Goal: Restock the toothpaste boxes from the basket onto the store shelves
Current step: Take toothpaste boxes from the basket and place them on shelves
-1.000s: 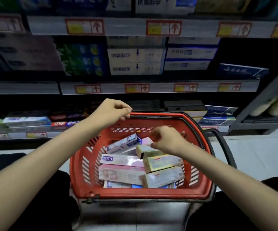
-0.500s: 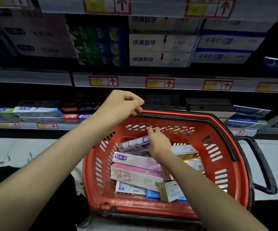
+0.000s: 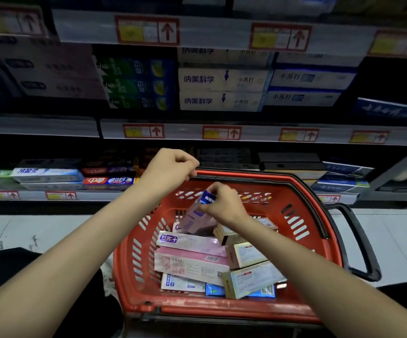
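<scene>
A red plastic basket (image 3: pixel 295 215) sits on the floor in front of me, holding several toothpaste boxes: pink ones (image 3: pixel 190 264), cream ones (image 3: pixel 248 254) and blue-white ones. My right hand (image 3: pixel 222 206) pinches the top end of a pale purple box with a blue end (image 3: pixel 193 217) and lifts it on end out of the pile. My left hand (image 3: pixel 170 167) grips the far rim of the basket with curled fingers. Behind the basket the store shelves (image 3: pixel 246 132) carry stacked toothpaste boxes.
A black basket handle (image 3: pixel 358 240) hangs off the right side. The lowest shelf holds blue, red and dark boxes (image 3: pixel 48 174); the one above has white boxes (image 3: pixel 222 90) and green ones (image 3: pixel 136 84). Pale floor tiles lie to the left and right.
My right hand reached into the far part of the basket, took hold of the purple box and raised it upright. My left hand stayed on the rim. The view moved closer and tilted up.
</scene>
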`<state>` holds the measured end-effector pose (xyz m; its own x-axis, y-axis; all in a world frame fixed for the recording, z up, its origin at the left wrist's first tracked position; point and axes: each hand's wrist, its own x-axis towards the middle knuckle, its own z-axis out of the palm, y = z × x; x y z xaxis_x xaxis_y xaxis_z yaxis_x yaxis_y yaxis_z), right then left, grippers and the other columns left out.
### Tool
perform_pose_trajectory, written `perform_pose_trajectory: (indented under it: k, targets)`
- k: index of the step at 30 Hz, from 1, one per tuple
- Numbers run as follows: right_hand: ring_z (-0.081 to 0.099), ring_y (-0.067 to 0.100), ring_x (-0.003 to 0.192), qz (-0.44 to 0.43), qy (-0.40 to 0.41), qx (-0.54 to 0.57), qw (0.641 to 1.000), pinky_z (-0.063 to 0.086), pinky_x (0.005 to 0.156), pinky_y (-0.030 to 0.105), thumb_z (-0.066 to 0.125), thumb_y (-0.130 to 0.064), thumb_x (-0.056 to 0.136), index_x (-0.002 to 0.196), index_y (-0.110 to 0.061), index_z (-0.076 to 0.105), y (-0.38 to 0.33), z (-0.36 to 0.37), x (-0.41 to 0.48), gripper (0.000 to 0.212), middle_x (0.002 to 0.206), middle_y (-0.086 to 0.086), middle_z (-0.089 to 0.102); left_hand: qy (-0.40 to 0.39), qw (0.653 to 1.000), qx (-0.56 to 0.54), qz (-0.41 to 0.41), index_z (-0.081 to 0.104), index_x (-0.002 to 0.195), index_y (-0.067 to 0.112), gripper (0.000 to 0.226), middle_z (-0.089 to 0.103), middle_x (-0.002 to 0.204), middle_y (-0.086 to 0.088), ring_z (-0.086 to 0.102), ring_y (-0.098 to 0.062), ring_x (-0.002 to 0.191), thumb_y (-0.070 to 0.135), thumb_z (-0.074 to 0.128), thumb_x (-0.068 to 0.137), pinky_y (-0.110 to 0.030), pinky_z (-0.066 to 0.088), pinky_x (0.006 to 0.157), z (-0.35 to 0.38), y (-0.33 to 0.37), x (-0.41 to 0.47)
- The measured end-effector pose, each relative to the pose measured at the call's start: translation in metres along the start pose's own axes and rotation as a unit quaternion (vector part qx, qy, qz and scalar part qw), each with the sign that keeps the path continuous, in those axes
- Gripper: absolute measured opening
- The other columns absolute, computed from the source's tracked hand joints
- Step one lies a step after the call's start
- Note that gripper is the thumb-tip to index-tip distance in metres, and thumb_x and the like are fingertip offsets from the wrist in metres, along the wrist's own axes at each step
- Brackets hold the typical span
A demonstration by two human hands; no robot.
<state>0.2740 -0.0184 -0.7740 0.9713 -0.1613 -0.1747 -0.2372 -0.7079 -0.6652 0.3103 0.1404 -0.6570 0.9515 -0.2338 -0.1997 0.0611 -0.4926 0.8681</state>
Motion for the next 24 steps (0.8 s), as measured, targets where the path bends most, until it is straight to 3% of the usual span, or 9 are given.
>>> perform_pose_trajectory:
  k: [2,6,8,11,14,17,20,22,24]
  targets:
    - [0.069,0.014,0.080,0.017,0.027,0.073,0.997,0.059,0.071,0.034,0.094,-0.032,0.070,0.092,-0.022,0.068,-0.011,-0.032,-0.009,0.035,0.085,-0.006,0.071,0.000,1.000,-0.004,-0.005,0.078,0.091,0.020,0.016,0.079,0.084,0.000,0.070,-0.020,0.084,0.019,0.064,0.099,-0.027,0.050,0.067,0.006,-0.004,0.000]
    - [0.076,0.022,0.085,0.047,0.072,0.217,0.972,0.063,0.078,0.041,0.094,-0.030,0.072,0.093,-0.017,0.076,-0.020,-0.105,-0.043,0.031,0.087,0.004,0.079,-0.011,1.000,0.000,-0.027,0.079,0.080,0.022,0.021,0.078,0.078,0.000,0.072,-0.024,0.084,0.024,0.067,0.097,-0.046,0.057,0.090,0.018,-0.014,-0.001]
    - [0.079,0.023,0.084,0.065,0.079,0.283,0.954,0.064,0.079,0.042,0.091,-0.031,0.077,0.098,-0.014,0.076,-0.020,-0.135,-0.064,0.030,0.086,0.006,0.080,-0.014,0.999,-0.009,-0.029,0.079,0.074,0.024,0.027,0.078,0.078,0.001,0.074,-0.024,0.087,0.043,0.067,0.090,-0.051,0.058,0.093,0.024,-0.019,-0.003]
    - [0.079,0.026,0.089,0.095,0.078,0.355,0.927,0.062,0.088,0.048,0.089,-0.042,0.075,0.110,-0.015,0.075,-0.011,-0.160,-0.085,0.047,0.092,0.008,0.081,-0.054,0.998,-0.014,-0.012,0.081,0.084,0.031,0.042,0.079,0.088,0.008,0.074,-0.010,0.091,0.069,0.063,0.084,-0.040,0.058,0.093,0.031,-0.020,-0.010]
    - [0.077,0.028,0.096,0.111,0.081,0.370,0.919,0.061,0.089,0.045,0.090,-0.046,0.072,0.109,-0.012,0.075,-0.005,-0.163,-0.089,0.053,0.092,0.008,0.081,-0.146,0.988,-0.043,0.018,0.079,0.106,0.027,0.035,0.079,0.098,0.008,0.071,-0.001,0.088,0.054,0.059,0.097,-0.015,0.052,0.077,0.039,-0.007,-0.027]
    - [0.077,0.021,0.091,0.088,0.086,0.369,0.921,0.058,0.071,0.028,0.091,-0.041,0.073,0.103,-0.015,0.077,-0.009,-0.162,-0.093,0.042,0.091,0.004,0.081,-0.201,0.977,-0.037,0.062,0.076,0.115,0.034,0.040,0.077,0.108,0.009,0.070,-0.005,0.101,0.062,0.067,0.089,-0.021,0.051,0.085,0.049,-0.005,-0.039]
    - [0.074,0.005,0.076,0.061,0.075,0.358,0.929,0.052,0.060,0.015,0.091,-0.038,0.073,0.094,-0.018,0.079,-0.013,-0.161,-0.097,0.032,0.084,-0.001,0.080,-0.203,0.976,-0.017,0.076,0.070,0.126,0.039,0.051,0.074,0.110,0.006,0.069,-0.013,0.104,0.063,0.073,0.081,-0.030,0.055,0.091,0.058,-0.007,-0.043]
    - [0.076,0.011,0.083,0.054,0.069,0.367,0.926,0.058,0.072,0.020,0.091,-0.034,0.073,0.094,-0.014,0.080,-0.013,-0.156,-0.097,0.031,0.086,0.000,0.080,-0.223,0.971,-0.025,0.085,0.070,0.127,0.035,0.046,0.075,0.115,0.007,0.069,-0.014,0.108,0.056,0.073,0.085,-0.033,0.055,0.095,0.063,-0.006,-0.043]
    - [0.077,0.019,0.090,0.065,0.084,0.384,0.917,0.060,0.089,0.036,0.090,-0.037,0.074,0.095,-0.015,0.080,-0.012,-0.155,-0.095,0.033,0.088,0.002,0.080,-0.237,0.967,-0.054,0.072,0.072,0.125,0.033,0.040,0.076,0.117,0.010,0.070,-0.011,0.109,0.053,0.071,0.090,-0.030,0.055,0.091,0.063,-0.001,-0.042]
